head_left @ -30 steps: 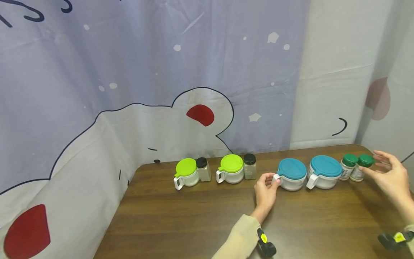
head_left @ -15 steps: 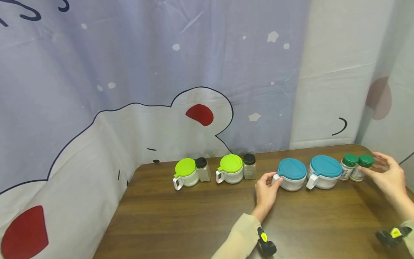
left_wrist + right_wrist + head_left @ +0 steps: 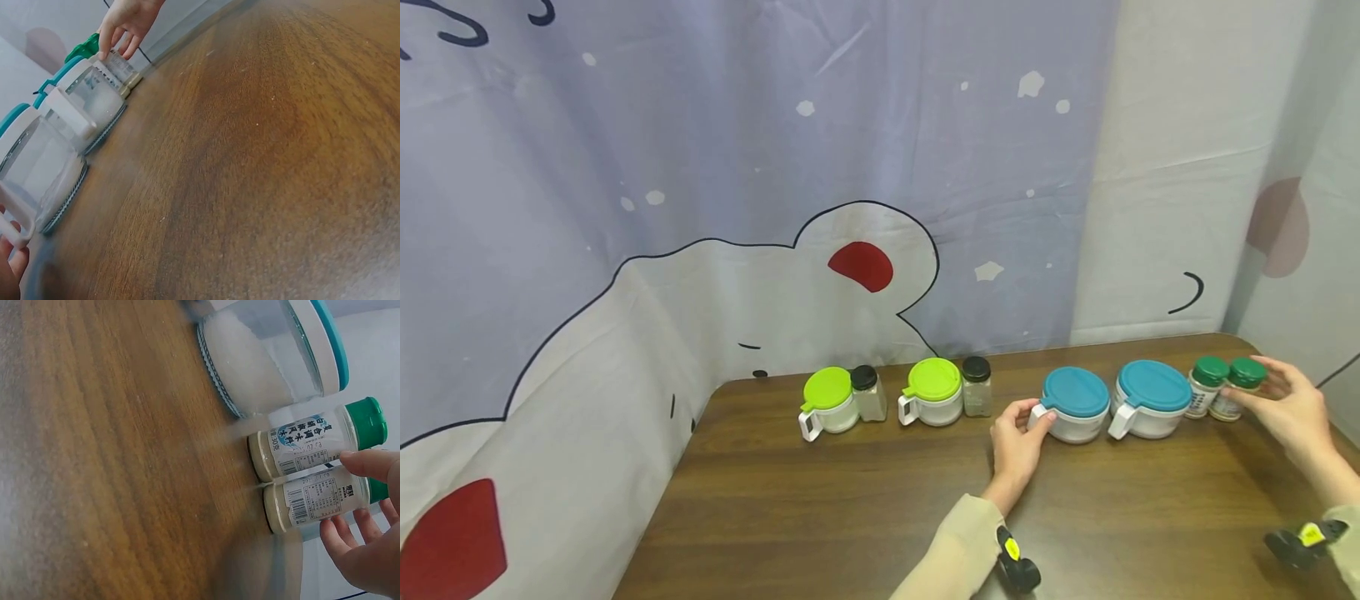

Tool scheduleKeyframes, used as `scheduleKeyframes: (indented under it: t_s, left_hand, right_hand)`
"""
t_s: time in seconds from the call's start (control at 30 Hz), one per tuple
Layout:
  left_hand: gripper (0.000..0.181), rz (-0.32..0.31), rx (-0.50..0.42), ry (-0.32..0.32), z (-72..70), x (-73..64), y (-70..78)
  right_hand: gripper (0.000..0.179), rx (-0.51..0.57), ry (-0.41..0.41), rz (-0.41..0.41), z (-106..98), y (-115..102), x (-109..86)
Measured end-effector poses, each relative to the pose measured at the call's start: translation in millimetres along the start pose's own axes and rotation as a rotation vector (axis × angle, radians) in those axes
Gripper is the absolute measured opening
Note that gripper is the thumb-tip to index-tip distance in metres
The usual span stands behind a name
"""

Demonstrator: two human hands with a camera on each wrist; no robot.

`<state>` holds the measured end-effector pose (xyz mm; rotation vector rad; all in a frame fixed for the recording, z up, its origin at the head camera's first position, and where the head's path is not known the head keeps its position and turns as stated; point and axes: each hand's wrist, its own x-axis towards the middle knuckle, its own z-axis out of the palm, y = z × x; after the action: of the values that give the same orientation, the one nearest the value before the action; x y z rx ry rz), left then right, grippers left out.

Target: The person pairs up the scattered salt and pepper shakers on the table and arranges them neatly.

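Note:
My left hand [image 3: 1018, 446] pinches the white handle [image 3: 19, 219] of a glass seasoning jar with a blue lid [image 3: 1077, 392]. A second blue-lidded jar [image 3: 1153, 396] stands just right of it, with white grains [image 3: 244, 362] inside. Further right, two labelled shaker bottles with green caps stand side by side, the left bottle [image 3: 1206, 387] and the right bottle [image 3: 1243, 389]. My right hand [image 3: 1288, 408] reaches round the right bottle, thumb [image 3: 365, 464] on its near upper side and fingers on the far side. Both bottles stand upright on the table.
Two jars with lime-green lids, one on the left [image 3: 829, 400] and one nearer the middle [image 3: 932, 392], stand along the wooden table's [image 3: 820, 508] back. Black-capped shakers [image 3: 870, 396] stand beside them. A printed curtain [image 3: 1000, 167] hangs behind the table edge.
My right hand has moved left and closed in around the right green-capped bottle. The left hand keeps its hold on the jar's handle.

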<state>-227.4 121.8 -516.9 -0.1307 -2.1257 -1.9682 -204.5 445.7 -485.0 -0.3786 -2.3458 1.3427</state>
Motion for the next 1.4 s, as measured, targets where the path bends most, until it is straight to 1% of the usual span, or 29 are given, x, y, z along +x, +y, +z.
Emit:
scheduleKeyframes:
  t_s: [0.13, 0.27, 0.37, 0.5, 0.6, 0.7, 0.93, 1.17, 1.4]
  left_hand:
    - [0.023, -0.001, 0.001, 0.011, 0.7, 0.5, -1.2]
    - [0.023, 0.015, 0.004, 0.011, 0.9, 1.1, -1.6]
    - [0.023, 0.039, 0.006, 0.004, 0.5, 0.9, -1.3]
    - [0.022, 0.055, -0.004, 0.003, 0.0, 0.3, -1.1]
    - [0.022, 0.055, -0.013, 0.006, 0.0, 0.1, -1.8]
    - [0.022, 0.055, -0.019, 0.007, 0.1, 0.0, -2.8]
    - [0.022, 0.061, -0.018, 0.011, -0.6, 0.1, -2.7]
    - [0.024, 0.035, -0.001, 0.02, 2.2, 2.1, -3.0]
    - [0.023, 0.025, -0.026, 0.011, 3.7, 2.7, -2.0]
  right_hand:
    - [0.065, 0.013, -0.023, 0.003, 1, 1, 0.2]
    - [0.061, -0.035, -0.03, 0.064, 3, 4, 1.4]
    - [0.053, -0.07, -0.026, 0.106, 4, 5, 0.9]
    - [0.044, -0.069, -0.008, 0.081, 4, 8, -0.1]
    - [0.04, -0.034, -0.009, 0.039, 3, 12, 0.0]
    - [0.039, -0.012, -0.011, 0.014, 3, 14, 0.6]
    - [0.037, -0.049, 0.012, -0.029, 5, 19, 2.4]
    - [0.04, 0.017, 0.003, -0.041, 2, 19, 4.3]
    - [0.039, -0.002, 0.002, -0.022, 0, 18, 3.9]
